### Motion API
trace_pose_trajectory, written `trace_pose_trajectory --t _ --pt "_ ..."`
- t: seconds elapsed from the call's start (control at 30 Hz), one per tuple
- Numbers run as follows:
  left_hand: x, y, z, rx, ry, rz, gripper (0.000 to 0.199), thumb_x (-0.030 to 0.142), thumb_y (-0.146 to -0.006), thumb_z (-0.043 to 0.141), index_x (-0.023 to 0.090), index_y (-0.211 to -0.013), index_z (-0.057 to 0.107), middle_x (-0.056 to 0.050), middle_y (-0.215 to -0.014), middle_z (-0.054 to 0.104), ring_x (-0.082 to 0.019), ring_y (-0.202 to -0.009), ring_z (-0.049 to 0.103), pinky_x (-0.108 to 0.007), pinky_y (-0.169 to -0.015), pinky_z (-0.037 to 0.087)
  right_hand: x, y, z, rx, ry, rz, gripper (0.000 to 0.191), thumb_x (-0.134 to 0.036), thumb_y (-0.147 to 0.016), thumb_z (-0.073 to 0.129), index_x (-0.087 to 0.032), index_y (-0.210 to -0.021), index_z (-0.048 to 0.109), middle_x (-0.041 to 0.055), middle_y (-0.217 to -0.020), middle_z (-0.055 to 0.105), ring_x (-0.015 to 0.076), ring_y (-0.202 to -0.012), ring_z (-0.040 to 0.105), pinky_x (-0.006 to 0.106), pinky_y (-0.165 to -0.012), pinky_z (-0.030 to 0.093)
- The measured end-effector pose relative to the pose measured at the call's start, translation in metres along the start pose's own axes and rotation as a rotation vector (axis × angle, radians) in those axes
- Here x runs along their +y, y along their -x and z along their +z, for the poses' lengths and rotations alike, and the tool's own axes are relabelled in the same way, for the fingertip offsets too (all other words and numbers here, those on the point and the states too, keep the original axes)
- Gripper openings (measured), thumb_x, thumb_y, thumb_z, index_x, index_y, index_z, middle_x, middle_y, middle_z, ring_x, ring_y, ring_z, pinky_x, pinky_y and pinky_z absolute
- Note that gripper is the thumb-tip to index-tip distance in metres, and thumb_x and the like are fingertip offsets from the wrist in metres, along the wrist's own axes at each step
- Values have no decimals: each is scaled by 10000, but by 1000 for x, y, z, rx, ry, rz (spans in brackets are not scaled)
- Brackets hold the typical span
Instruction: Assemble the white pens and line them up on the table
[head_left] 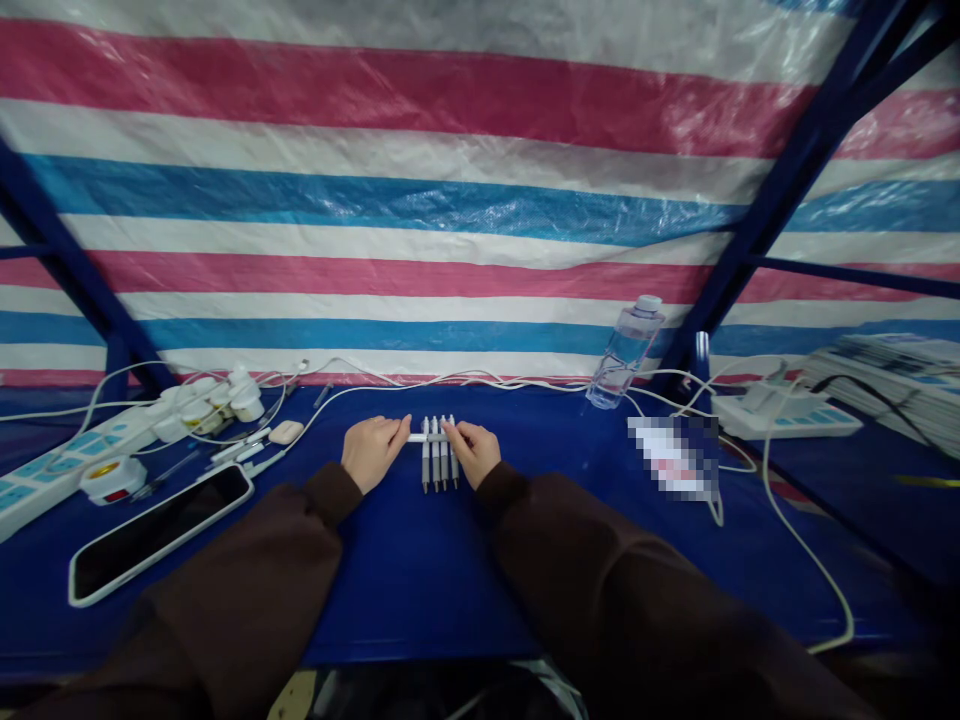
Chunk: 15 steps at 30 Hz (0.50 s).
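So I'm at the blue surface (pixel 420 580) with both hands in close together, pretty much straight in front of me. Taking the little row of four white-and-grey pens (pixel 436 472) as the middle of the clock, my left hand (pixel 369 453) is at about 9 and my right hand (pixel 478 455) at about 3. The pens lie side by side, long axes roughly 12 to 6, with the darker tips down at the 6 end, towards me.

There's also a slim white stick (pixel 416 438) (maybe another pen, too small to tell) running 9 to 3, so square across the upper part of the row. My left thumb and fingers are pinched on its 9 o'clock end. My right hand is narrow too, fingertips together at the 3 o'clock end, though I can't tell if they're also touching the rightmost pen. Right hand is definitely nearer the row; there's a bit of a gap between my left fingertips and the leftmost pen.

Other clutter, same clock: phone (pixel 161 535) face up around 8, earbud case (pixel 286 433) at 9 with a cable beside it, and a power strip (pixel 41 478) loaded with plugs further out that way. Clear plastic bottle (pixel 621 360) stands around 2, and another power strip (pixel 799 420) is well out towards 3.
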<state>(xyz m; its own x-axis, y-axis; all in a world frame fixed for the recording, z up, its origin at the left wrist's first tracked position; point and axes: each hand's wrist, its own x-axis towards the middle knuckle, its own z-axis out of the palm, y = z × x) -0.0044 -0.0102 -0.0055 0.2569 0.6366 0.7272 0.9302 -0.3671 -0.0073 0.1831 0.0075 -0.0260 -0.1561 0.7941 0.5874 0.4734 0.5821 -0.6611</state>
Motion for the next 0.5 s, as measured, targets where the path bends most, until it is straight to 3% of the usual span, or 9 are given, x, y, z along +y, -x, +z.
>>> trace_pose_trajectory --t 0.13,0.27,0.37,0.5 --pt "-3 1 3 -49 -29 -115 495 366 -920 362 168 -523 580 -21 -471 525 -122 -505 489 -270 -511 226 -2 3 2 -2 -73 -2 225 -420 -839 504 -204 -802 558 -49 -577 494 96 -495 431 214 -523 331" --pt "-3 0 1 -59 -23 -131 496 373 -919 360 167 -521 572 -24 -478 533 -124 -520 500 -266 -512 222 -5 4 0 35 -53 -55 233 -359 -819 528 -199 -987 544 10 -801 594 123 -651 522 226 -636 390" --pt "-1 -1 -1 -56 -18 -92 493 365 -918 367 167 -509 559 -24 -472 531 -127 -531 500 -267 -519 225 -5 2 -2 16 -4 0 240 -385 -889 415 -210 -893 579 -9 -690 584 126 -619 526 239 -648 378" --pt "2 -2 -4 -41 -9 -48 487 350 -921 370 168 -509 555 -19 -473 539 -121 -518 490 -262 -543 256 -2 0 -2 -64 40 32 422 -414 -923 327 -207 -648 572 -22 -543 526 122 -545 509 246 -610 354"
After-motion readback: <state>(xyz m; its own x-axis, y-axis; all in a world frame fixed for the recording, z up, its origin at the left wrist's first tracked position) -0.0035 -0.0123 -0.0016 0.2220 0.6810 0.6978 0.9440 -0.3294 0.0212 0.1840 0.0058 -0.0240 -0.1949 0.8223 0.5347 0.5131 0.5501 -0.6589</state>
